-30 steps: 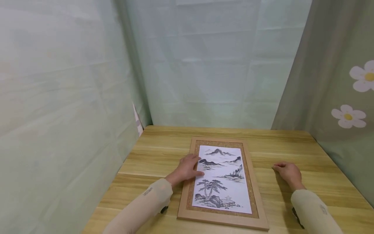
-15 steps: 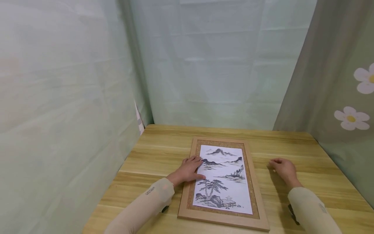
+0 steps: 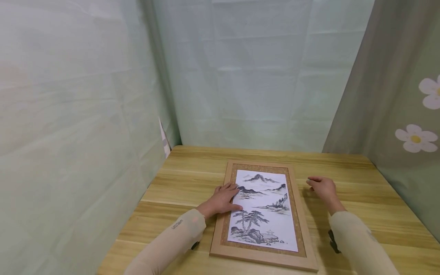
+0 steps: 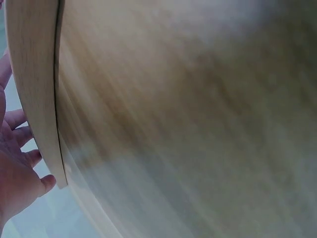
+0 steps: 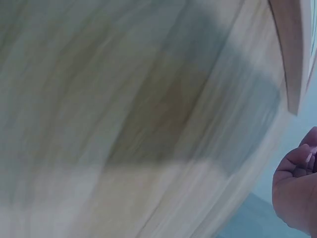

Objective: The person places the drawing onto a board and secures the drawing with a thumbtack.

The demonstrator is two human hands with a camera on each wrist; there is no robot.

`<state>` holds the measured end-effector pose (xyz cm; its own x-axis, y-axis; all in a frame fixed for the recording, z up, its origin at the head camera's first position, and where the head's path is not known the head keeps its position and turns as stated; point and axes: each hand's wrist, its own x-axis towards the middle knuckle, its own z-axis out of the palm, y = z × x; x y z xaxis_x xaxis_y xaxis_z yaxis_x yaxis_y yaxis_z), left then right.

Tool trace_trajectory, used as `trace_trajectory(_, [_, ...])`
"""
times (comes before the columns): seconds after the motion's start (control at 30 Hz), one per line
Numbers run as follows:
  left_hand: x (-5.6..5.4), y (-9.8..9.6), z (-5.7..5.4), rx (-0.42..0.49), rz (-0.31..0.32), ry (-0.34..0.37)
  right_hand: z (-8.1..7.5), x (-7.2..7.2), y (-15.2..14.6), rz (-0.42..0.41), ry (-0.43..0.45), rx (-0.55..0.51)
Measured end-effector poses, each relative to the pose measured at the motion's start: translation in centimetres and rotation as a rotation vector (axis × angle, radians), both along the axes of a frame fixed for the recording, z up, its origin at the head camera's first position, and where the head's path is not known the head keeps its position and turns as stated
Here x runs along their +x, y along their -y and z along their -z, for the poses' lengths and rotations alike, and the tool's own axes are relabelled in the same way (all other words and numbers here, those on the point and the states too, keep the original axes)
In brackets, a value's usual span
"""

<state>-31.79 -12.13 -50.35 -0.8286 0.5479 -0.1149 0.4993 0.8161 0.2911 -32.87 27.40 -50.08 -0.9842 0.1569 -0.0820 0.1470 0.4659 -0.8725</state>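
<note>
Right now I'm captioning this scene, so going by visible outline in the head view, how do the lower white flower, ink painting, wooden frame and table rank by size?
1. Table
2. Wooden frame
3. Ink painting
4. Lower white flower

Table runs past the bottom edge.

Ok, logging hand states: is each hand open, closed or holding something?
Left hand: open, resting on the framed picture.
Right hand: closed; can't tell if it holds anything.

I see two forearms [image 3: 168, 240] in pale sleeves [image 3: 363, 244], reaching forward and angled inward. The person's left hand [image 3: 221, 200] lies palm down, fingers [image 3: 229, 186] and thumb spread — the right hand [image 3: 323, 188], well apart, has its fingers curled in towards the thumb.
</note>
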Motion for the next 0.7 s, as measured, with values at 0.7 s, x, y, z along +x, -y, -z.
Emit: trace_trajectory(0.7, [0.0, -0.1, -0.2, -0.013, -0.005, 0.004, -0.2, -4.3, 7.4, -0.064, -0.049, -0.082])
